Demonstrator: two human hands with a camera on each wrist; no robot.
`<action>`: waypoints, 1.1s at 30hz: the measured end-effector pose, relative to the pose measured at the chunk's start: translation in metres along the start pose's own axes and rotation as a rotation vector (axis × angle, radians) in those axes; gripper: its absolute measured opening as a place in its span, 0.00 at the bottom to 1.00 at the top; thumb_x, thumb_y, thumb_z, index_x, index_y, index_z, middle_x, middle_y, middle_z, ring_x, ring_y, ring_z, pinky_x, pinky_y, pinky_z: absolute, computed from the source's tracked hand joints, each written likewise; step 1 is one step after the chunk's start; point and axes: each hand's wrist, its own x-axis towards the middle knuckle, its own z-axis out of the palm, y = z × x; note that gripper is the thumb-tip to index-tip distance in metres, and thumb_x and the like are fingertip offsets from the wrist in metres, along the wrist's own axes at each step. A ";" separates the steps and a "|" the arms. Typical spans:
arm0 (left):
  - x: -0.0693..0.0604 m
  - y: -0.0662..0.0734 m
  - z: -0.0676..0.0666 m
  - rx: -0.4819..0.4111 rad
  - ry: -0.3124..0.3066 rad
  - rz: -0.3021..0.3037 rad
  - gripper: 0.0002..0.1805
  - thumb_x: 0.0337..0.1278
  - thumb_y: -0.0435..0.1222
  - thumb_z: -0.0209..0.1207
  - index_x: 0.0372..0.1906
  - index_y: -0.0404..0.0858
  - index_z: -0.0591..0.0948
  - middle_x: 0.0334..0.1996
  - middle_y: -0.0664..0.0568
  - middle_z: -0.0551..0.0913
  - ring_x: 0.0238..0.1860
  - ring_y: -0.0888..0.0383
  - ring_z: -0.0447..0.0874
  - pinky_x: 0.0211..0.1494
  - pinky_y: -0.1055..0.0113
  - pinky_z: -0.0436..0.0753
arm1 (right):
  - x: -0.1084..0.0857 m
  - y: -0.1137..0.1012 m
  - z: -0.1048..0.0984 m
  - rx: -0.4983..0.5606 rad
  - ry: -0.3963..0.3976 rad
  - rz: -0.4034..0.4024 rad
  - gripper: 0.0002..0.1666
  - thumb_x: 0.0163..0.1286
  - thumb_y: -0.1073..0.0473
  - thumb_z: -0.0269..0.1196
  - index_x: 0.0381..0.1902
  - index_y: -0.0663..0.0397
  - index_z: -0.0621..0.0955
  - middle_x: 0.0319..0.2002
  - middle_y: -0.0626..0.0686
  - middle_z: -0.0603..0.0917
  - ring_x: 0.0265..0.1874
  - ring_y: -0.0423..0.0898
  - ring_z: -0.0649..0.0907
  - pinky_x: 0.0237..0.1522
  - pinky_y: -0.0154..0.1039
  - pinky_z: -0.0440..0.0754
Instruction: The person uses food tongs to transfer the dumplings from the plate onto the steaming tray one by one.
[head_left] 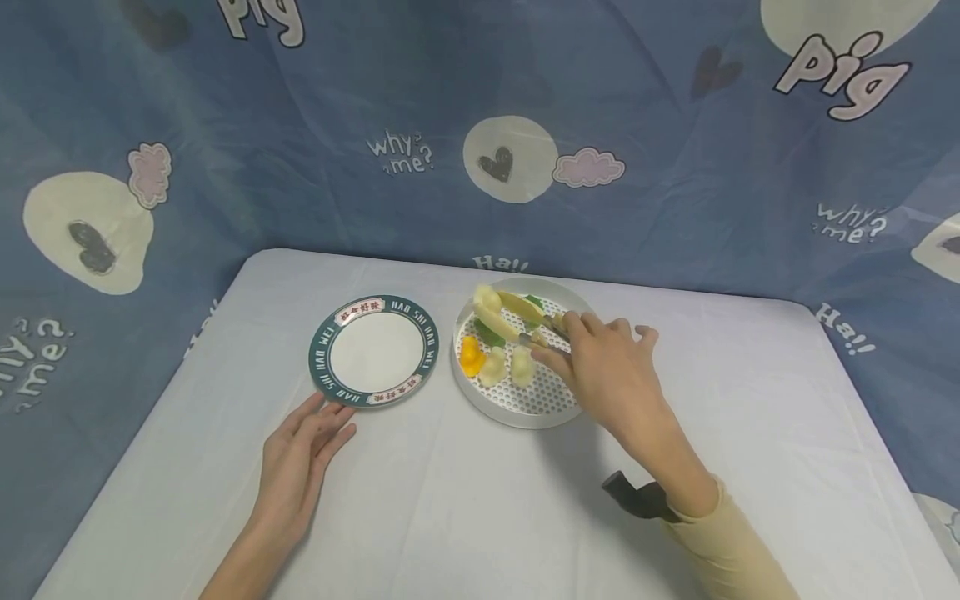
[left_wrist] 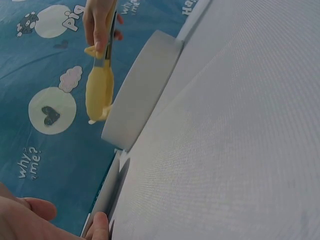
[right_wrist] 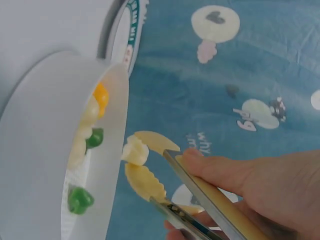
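My right hand [head_left: 618, 375] grips metal tongs [right_wrist: 202, 195] with yellow scalloped tips, held over a round white steamer tray [head_left: 517, 419] with a perforated base. Between the tips sits a pale, rounded dumpling-like piece [right_wrist: 135, 150], raised above the tray wall in the right wrist view. My left hand [head_left: 300, 454] touches the near rim of a plate [head_left: 375, 354] with a green lettered border, its fingers fairly straight. In the left wrist view, the plate shows nearly edge-on beside the left fingers [left_wrist: 100, 227].
Inside the tray lie an orange piece [head_left: 471, 357], two pale pieces [head_left: 492, 367] and green pieces [right_wrist: 80, 200]. A white cloth [head_left: 450, 517] covers the table. Behind it hangs a blue printed curtain [head_left: 322, 167].
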 end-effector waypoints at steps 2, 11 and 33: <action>0.000 0.000 0.000 0.002 -0.002 0.002 0.41 0.84 0.35 0.44 0.89 0.41 0.39 0.87 0.40 0.52 0.85 0.51 0.64 0.75 0.79 0.82 | 0.000 0.002 0.000 -0.004 0.006 0.006 0.37 0.78 0.30 0.60 0.63 0.57 0.82 0.42 0.57 0.87 0.44 0.68 0.86 0.58 0.81 0.79; 0.000 0.000 -0.001 -0.002 -0.004 0.005 0.41 0.84 0.35 0.45 0.89 0.40 0.39 0.87 0.40 0.52 0.85 0.52 0.64 0.75 0.79 0.82 | 0.000 0.005 0.000 0.034 -0.002 0.069 0.47 0.77 0.26 0.58 0.70 0.62 0.79 0.54 0.64 0.88 0.47 0.70 0.85 0.55 0.75 0.78; -0.001 0.000 0.000 -0.014 0.004 0.002 0.41 0.83 0.34 0.45 0.89 0.41 0.40 0.86 0.41 0.54 0.84 0.53 0.66 0.76 0.79 0.82 | -0.003 -0.040 0.011 -0.028 -0.032 -0.044 0.44 0.76 0.24 0.57 0.67 0.55 0.81 0.55 0.56 0.88 0.54 0.67 0.84 0.65 0.78 0.76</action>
